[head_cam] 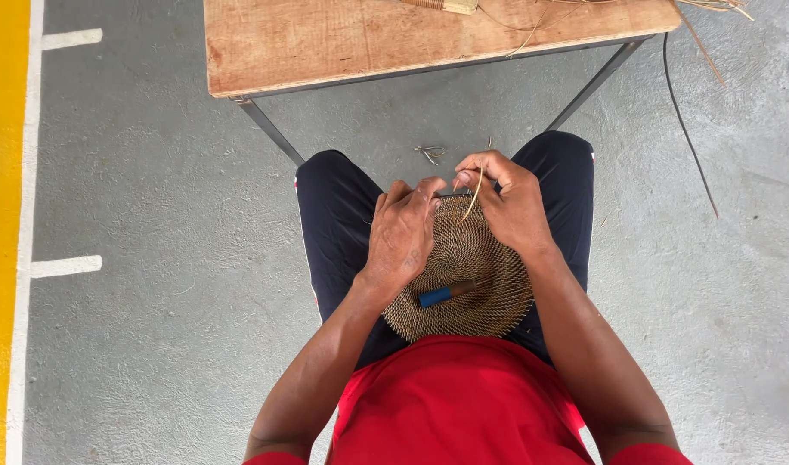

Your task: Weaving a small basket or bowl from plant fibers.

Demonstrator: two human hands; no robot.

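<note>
The coiled disc [463, 284] on the lap looks largely woven, both hands pinching: left hand [401, 237] its rim, right hand [508, 202] a loose strand [473, 200] beside it.

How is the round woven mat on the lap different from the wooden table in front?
The woven mat is round; the wooden table has straight edges and a corner. The woven mat rests on the person's lap, under the left hand and right hand, while the wooden table stands on thin metal legs. The woven mat shows coiled rings; the wooden table is flat, smooth board. Both are brownish, and each has loose straw-like strands on it.
</note>
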